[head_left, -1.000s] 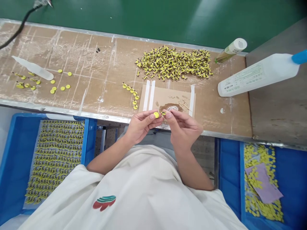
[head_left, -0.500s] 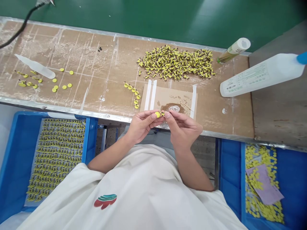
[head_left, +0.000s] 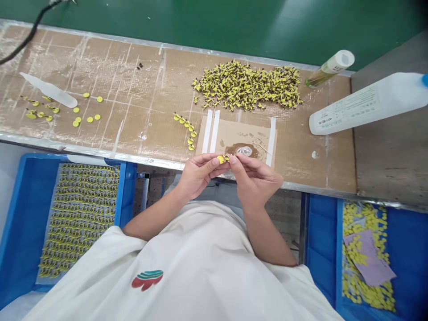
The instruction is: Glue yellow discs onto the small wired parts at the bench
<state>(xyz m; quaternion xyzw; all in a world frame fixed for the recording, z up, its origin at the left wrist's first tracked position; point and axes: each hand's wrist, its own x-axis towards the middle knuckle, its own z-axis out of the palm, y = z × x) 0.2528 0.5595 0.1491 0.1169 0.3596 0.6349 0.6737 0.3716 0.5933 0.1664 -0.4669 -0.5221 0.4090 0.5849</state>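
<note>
Between thumb and fingers, my left hand pinches a small round yellow disc. My right hand is closed on a tiny yellow-and-dark figure, held against or very close to the disc; whether they touch I cannot tell. Both hands meet over the front edge of the bench. Just behind them, on a taped cardboard sheet, lies a clear wet blob in a brown stain. A short curved row of figures on yellow discs stands to the left of the sheet.
A heap of small figures lies at the back. To the right are a white bottle and a tube of sticks. Loose yellow discs lie at left. Blue crates flank me, one with rows of figures, one with discs.
The view has shifted slightly. My hands stay together, and the disc and the figure seem to have turned a little between my fingertips.
</note>
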